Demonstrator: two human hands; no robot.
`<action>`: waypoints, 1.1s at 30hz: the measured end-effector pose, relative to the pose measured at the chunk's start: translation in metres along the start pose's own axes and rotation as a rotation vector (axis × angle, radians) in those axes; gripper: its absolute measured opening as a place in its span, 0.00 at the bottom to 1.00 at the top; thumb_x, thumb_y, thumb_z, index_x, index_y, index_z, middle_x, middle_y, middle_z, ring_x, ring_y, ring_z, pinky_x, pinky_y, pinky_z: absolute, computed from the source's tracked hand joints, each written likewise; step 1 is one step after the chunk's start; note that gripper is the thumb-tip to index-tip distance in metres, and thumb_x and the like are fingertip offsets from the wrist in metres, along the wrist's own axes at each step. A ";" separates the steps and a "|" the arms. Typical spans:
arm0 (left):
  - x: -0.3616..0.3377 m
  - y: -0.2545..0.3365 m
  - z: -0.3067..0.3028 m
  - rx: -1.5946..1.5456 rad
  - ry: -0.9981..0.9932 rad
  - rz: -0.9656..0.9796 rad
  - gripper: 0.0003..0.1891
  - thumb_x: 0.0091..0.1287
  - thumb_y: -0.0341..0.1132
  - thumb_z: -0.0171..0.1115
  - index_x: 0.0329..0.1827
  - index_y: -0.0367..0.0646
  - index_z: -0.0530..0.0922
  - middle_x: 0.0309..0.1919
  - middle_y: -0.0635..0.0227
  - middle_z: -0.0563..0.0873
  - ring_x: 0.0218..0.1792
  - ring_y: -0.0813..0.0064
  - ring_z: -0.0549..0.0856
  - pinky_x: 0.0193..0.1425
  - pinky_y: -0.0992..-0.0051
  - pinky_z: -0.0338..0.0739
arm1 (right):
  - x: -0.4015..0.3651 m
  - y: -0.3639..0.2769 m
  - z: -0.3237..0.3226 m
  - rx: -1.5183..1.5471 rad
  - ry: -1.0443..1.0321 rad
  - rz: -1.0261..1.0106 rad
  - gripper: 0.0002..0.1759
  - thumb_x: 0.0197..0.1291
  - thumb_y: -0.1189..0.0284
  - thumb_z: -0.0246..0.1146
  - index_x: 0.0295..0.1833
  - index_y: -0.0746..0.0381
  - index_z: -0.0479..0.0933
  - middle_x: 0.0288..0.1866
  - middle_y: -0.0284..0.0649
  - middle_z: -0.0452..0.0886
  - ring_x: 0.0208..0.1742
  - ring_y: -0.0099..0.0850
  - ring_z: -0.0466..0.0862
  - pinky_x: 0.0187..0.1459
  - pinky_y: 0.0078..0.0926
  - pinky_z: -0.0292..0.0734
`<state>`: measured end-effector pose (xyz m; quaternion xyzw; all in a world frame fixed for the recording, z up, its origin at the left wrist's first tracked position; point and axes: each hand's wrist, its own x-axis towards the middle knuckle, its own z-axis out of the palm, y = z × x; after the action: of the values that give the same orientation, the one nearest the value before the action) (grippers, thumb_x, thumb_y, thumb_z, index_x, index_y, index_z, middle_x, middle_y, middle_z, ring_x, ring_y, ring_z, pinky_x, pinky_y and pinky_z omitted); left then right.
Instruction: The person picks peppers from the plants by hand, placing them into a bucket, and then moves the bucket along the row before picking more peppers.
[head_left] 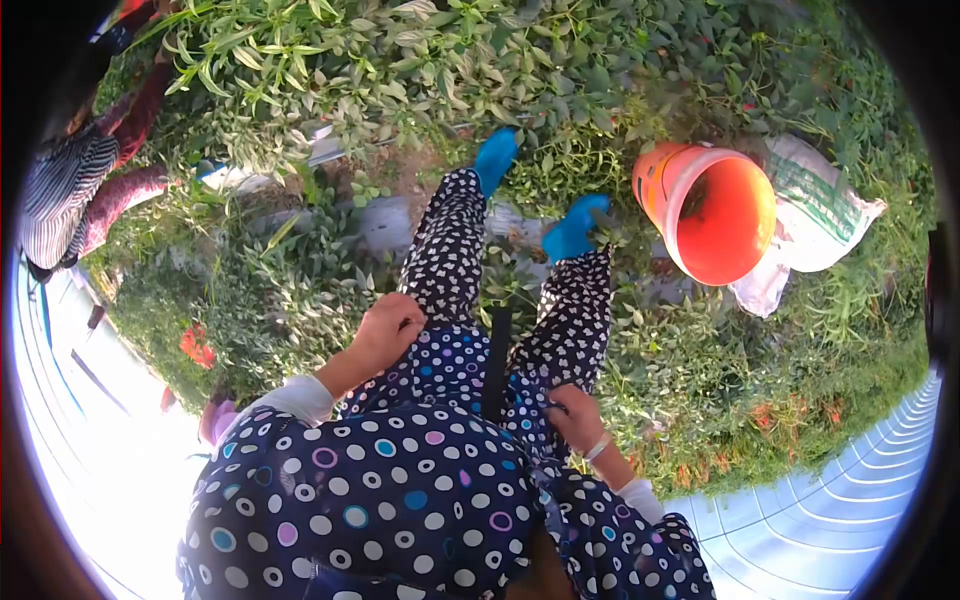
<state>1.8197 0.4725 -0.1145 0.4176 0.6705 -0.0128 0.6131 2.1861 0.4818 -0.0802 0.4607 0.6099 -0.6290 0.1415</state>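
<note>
I look down at my own body in dark clothing with white and coloured dots (400, 500). My left hand (386, 330) is curled into a fist and rests on my left thigh. At my right hip, my right hand (574, 414) has its fingers closed on a fold of the dotted fabric, and a pale band sits on its wrist. A black strap (496, 365) hangs between my legs. My feet in blue shoes (572, 230) stand among low green plants.
An orange bucket (712, 212) lies tilted to my right, beside a white sack (815, 215). Leafy plants (380, 70) surround me. Another person in striped and red patterned clothing (75, 190) is at the far left.
</note>
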 end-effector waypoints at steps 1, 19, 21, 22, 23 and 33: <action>0.001 0.001 0.004 -0.047 -0.043 0.025 0.11 0.54 0.32 0.63 0.41 0.40 0.78 0.37 0.59 0.80 0.43 0.59 0.79 0.50 0.71 0.74 | -0.002 0.005 -0.007 0.238 -0.044 0.078 0.13 0.45 0.72 0.67 0.38 0.61 0.76 0.33 0.40 0.79 0.35 0.38 0.79 0.35 0.29 0.73; 0.238 -0.210 0.106 -0.601 0.184 -0.088 0.16 0.63 0.40 0.53 0.47 0.41 0.78 0.35 0.67 0.83 0.33 0.74 0.78 0.37 0.77 0.72 | 0.204 0.110 -0.125 0.681 -0.172 0.129 0.16 0.55 0.81 0.56 0.51 0.68 0.72 0.47 0.39 0.78 0.49 0.25 0.77 0.53 0.24 0.72; 0.257 -0.188 0.099 -1.130 0.048 -0.445 0.15 0.64 0.40 0.51 0.43 0.39 0.78 0.35 0.67 0.83 0.34 0.75 0.79 0.40 0.77 0.73 | 0.251 0.118 -0.119 0.614 -0.190 0.043 0.14 0.57 0.80 0.58 0.50 0.68 0.73 0.44 0.36 0.79 0.47 0.23 0.78 0.51 0.22 0.72; 0.271 -0.217 0.114 -0.944 0.019 -0.248 0.16 0.66 0.41 0.50 0.46 0.39 0.78 0.38 0.67 0.84 0.37 0.77 0.80 0.44 0.77 0.74 | 0.273 0.117 -0.116 0.632 -0.200 0.069 0.14 0.56 0.78 0.59 0.49 0.67 0.74 0.43 0.36 0.80 0.45 0.24 0.79 0.49 0.23 0.74; 0.279 -0.230 0.119 -0.750 -0.003 -0.056 0.18 0.67 0.43 0.49 0.49 0.39 0.77 0.40 0.67 0.84 0.39 0.79 0.82 0.47 0.77 0.75 | 0.293 0.116 -0.116 0.625 -0.200 0.061 0.14 0.56 0.78 0.59 0.49 0.67 0.74 0.43 0.36 0.80 0.45 0.24 0.79 0.49 0.23 0.74; 0.302 -0.192 0.076 -1.114 -0.275 -0.548 0.25 0.65 0.51 0.55 0.52 0.37 0.76 0.47 0.63 0.83 0.45 0.71 0.82 0.52 0.70 0.75 | 0.448 0.077 -0.115 -0.093 -0.129 -0.397 0.14 0.52 0.77 0.59 0.47 0.64 0.74 0.42 0.41 0.79 0.40 0.30 0.81 0.42 0.26 0.77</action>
<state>1.8008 0.4718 -0.4799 -0.1562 0.5744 0.1278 0.7933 2.0495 0.7406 -0.4469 0.2833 0.7069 -0.6438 0.0746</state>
